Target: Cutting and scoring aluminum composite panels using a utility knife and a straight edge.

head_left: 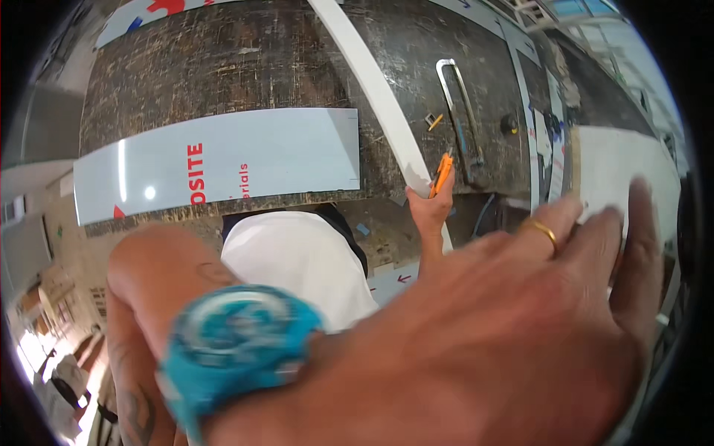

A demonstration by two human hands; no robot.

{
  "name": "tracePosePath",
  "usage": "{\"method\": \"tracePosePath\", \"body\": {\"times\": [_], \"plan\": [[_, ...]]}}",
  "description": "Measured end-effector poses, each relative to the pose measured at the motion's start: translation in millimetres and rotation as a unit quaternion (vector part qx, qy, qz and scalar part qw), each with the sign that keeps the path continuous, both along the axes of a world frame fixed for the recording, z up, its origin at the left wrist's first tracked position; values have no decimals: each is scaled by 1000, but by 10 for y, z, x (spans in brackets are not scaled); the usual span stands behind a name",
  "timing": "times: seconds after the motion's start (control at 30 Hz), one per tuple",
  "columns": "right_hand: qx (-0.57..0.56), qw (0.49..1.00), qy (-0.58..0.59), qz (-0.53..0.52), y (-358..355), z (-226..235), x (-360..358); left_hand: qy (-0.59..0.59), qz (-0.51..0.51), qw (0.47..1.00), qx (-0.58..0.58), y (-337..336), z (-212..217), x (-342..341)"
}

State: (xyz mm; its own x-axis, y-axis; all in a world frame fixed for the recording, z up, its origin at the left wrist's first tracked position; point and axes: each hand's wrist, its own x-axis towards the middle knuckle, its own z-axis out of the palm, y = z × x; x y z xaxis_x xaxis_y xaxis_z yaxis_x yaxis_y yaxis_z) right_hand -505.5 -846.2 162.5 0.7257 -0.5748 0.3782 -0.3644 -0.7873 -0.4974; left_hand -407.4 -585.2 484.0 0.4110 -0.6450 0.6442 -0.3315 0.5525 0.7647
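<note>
My left hand [476, 327] is raised large and close before the camera, fingers stretched out and spread; it holds nothing. It wears a gold ring, and a turquoise watch is on its wrist. Farther off, at the bench's near edge, my right hand [431, 212] is closed round an orange utility knife [442, 175], its tip pointing up and away. That same hand is up against a long white bar [372, 82], which lies across the bench and runs past its near edge. My left hand hides part of my right forearm.
The dark, scratched workbench [201, 82] bears a glossy pale panel [297, 149] with red print on the left. Right of the bar lie a hacksaw [446, 85], a small yellow-and-metal tool [434, 121] and a black-and-yellow tape measure [509, 124]. A white board [625, 160] is farther right.
</note>
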Motion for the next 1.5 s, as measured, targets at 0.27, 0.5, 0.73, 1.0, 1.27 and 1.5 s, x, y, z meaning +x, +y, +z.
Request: {"method": "tracePosePath", "body": {"times": [0.27,0.5,0.73,1.0,1.27,1.5], "plan": [[-42,996,29,75,-1787,98,420,-8,-26,961,275,-1155,-1251,182],[5,987,85,136,-3118,0,736,265,444,719,465,60,-3161,312],[-23,983,131,128,-3689,-278,996,491,532,545,423,949,-3675,-557],[46,989,121,64,-4111,-244,1125,618,498,513,327,539,-3974,-651],[-217,940,258,-59,-4398,-264,1065,605,420,596,321,29,-3634,-413],[213,951,148,168,-2810,-242,1129,681,396,589,180,-254,-3813,-308]]}}
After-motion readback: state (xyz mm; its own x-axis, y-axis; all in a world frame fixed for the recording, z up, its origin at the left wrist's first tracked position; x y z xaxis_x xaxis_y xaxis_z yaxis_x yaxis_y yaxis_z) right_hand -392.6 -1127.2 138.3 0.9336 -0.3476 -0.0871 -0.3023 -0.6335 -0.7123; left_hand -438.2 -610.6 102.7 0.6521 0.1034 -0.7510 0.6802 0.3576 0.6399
